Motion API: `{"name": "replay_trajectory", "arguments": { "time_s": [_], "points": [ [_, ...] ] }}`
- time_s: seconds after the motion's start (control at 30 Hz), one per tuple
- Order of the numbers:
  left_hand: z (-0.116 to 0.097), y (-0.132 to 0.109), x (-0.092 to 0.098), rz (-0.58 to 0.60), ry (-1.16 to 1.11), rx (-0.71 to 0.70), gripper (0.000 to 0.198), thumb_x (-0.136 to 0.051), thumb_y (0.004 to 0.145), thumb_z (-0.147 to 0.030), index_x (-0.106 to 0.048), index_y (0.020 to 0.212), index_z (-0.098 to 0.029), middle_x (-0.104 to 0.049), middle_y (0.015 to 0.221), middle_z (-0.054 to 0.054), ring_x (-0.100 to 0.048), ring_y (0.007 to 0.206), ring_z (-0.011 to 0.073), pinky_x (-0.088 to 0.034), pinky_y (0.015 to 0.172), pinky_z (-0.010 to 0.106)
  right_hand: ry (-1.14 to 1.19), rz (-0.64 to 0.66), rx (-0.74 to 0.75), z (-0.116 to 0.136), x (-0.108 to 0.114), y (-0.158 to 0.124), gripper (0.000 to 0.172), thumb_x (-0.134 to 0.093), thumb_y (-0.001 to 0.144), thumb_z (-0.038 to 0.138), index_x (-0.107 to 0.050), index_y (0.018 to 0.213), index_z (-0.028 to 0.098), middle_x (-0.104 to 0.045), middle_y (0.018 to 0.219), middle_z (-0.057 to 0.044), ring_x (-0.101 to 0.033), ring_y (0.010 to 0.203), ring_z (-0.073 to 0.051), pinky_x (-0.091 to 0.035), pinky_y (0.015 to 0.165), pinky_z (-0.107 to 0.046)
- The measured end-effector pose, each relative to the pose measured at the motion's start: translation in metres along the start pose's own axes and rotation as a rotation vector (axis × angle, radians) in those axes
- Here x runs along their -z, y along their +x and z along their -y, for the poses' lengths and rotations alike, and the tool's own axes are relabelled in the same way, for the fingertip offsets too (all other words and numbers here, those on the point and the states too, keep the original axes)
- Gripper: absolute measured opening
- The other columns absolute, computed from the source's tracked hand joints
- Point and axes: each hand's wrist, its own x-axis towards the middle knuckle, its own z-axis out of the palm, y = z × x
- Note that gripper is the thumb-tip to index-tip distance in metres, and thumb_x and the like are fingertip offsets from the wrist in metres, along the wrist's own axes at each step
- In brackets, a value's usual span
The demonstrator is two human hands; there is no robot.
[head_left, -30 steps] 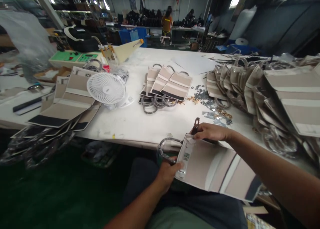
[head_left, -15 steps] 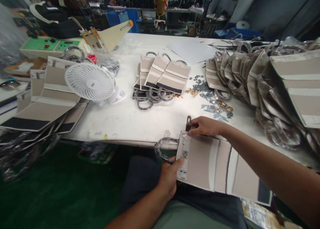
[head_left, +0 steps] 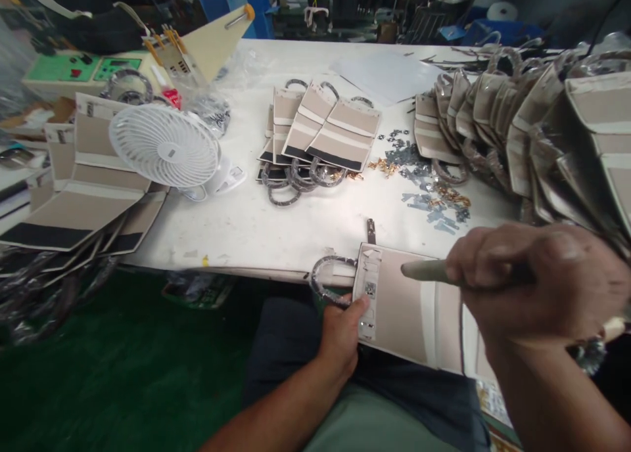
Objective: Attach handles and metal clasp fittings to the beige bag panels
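At lower centre, the bag [head_left: 404, 314] lies across the surface [head_left: 296, 228] edge, its handle end pinched by the left hand [head_left: 345, 327]. A tool [head_left: 421, 271] is clenched in the right hand [head_left: 537, 288], apparently poised for positioning. A steadied bag is called for.

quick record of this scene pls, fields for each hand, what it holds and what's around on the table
left hand: grips the near edge of the beige bag, by its wrapped handle
right hand: fist closed on a pale pointed tool, tip over the bag
bag position: flat, partly on the table, partly over the lap
near the bag: small metal piece
table middle: stack of bags, loose metal fittings
table left: white fan
table right: row of wrapped bags
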Motion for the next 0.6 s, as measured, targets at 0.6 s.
{"name": "replay_trajectory", "arguments": {
  "time_s": [0.6],
  "points": [
    [0.002,0.000,0.003,0.019,-0.028,-0.007,0.037,-0.089,0.067,-0.037,-0.081,0.090,-0.010,-0.079,0.079,0.010,-0.075,0.071,0.0242,-0.057,0.072,0.033,0.499,-0.341,-0.111,-0.047,-0.030,0.001,0.050,-0.072,0.093,0.042,-0.038,0.061,0.022,-0.043,0.049,0.009,-0.038,0.042,-0.009,-0.045,0.047,-0.025]
  ]
}}
